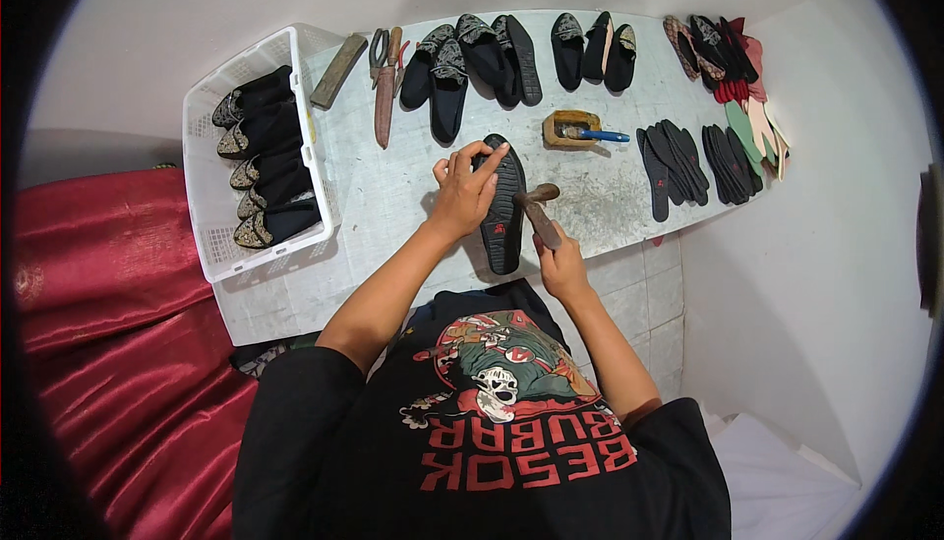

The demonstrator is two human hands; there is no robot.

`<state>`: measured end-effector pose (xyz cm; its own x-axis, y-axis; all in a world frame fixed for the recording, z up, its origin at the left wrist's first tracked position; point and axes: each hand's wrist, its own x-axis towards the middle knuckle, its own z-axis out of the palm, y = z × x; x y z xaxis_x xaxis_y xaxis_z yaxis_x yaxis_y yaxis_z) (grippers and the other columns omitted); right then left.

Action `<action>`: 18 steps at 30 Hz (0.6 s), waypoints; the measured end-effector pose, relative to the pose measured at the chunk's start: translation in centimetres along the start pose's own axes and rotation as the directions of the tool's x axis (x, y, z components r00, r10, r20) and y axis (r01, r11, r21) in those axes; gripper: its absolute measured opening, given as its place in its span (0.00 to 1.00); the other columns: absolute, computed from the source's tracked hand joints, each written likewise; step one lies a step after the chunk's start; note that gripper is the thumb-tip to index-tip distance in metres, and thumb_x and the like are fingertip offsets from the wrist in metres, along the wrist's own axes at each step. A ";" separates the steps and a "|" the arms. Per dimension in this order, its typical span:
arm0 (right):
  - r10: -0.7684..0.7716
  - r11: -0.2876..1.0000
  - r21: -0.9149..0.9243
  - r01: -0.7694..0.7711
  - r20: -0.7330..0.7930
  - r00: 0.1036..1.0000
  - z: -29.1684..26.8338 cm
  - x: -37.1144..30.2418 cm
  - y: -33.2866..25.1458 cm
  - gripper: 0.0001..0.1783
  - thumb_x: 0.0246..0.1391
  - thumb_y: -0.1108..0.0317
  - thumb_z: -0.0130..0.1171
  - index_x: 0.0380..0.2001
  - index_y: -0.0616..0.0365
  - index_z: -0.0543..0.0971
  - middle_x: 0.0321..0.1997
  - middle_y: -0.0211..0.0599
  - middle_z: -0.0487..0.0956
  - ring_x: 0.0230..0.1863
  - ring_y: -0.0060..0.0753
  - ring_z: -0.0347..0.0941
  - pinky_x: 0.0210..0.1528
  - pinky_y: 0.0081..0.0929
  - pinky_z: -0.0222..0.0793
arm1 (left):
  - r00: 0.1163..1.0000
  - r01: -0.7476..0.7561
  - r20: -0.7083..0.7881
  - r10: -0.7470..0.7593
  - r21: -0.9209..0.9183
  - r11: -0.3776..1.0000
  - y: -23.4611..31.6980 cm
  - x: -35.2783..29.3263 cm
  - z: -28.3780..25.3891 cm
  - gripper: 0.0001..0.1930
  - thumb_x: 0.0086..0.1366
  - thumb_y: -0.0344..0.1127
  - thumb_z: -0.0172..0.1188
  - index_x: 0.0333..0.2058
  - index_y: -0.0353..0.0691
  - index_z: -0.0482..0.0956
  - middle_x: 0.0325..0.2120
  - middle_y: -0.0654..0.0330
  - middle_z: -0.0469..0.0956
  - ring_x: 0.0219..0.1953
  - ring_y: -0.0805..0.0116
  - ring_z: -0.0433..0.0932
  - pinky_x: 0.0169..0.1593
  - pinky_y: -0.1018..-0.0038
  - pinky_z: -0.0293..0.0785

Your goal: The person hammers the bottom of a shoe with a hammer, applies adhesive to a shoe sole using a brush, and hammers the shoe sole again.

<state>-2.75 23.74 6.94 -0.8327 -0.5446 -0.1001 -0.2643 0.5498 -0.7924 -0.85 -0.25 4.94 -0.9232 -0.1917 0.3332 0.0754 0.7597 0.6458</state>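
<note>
A black shoe (504, 230) lies sole up on the table in front of me, its ridged black sole showing. My left hand (464, 191) grips its far end, thumb and fingers pressed around the edge. My right hand (563, 265) is closed on the handle of a hammer (537, 208). The hammer's dark head is at the right edge of the sole, about mid-length; whether it touches is hard to tell. Beyond the shoe's far end sits a yellowish box (557, 130) with a blue-handled brush (602, 135) lying across it.
A white basket (208, 235) of patterned black shoes stands at left. Along the table's (393, 235) far side lie a whetstone-like block (339, 71), a sheathed knife (383, 112), scissors (378, 48) and several shoes (449, 97). Black soles (672, 166) are piled at right, beside coloured pieces (757, 122).
</note>
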 end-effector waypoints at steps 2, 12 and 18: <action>-0.028 0.999 0.032 0.028 -0.024 0.999 0.0 0.0 0.0 0.13 0.59 0.68 0.52 0.42 0.66 0.72 0.26 0.65 0.78 0.34 0.73 0.77 0.36 0.57 0.70 | 1.000 -0.004 0.006 0.004 0.004 1.000 0.1 0.0 0.0 0.27 0.70 0.33 0.53 0.68 0.51 0.72 0.56 0.58 0.68 0.59 0.61 0.67 0.61 0.58 0.49; -0.072 0.993 0.084 0.080 -0.089 0.993 -1.5 -1.3 -3.0 0.11 0.66 0.66 0.52 0.42 0.64 0.76 0.25 0.52 0.75 0.25 0.54 0.75 0.29 0.41 0.66 | 1.000 -0.026 0.000 0.026 0.015 1.000 0.1 0.1 -0.1 0.28 0.69 0.33 0.53 0.68 0.51 0.71 0.56 0.59 0.69 0.58 0.62 0.67 0.59 0.57 0.49; 0.012 1.000 0.023 -0.011 -0.044 0.999 0.2 -0.3 -1.1 0.11 0.60 0.67 0.52 0.40 0.65 0.71 0.26 0.64 0.78 0.34 0.73 0.77 0.36 0.57 0.70 | 1.000 -0.016 0.017 0.016 -0.009 1.000 0.0 0.0 -0.4 0.26 0.71 0.33 0.52 0.68 0.49 0.71 0.56 0.56 0.67 0.60 0.60 0.66 0.61 0.57 0.49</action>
<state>-2.10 23.20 7.71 -0.8565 -0.5095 -0.0826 -0.2441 0.5408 -0.8050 -0.72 -0.56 5.23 -0.9280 -0.1688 0.3321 0.0935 0.7574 0.6462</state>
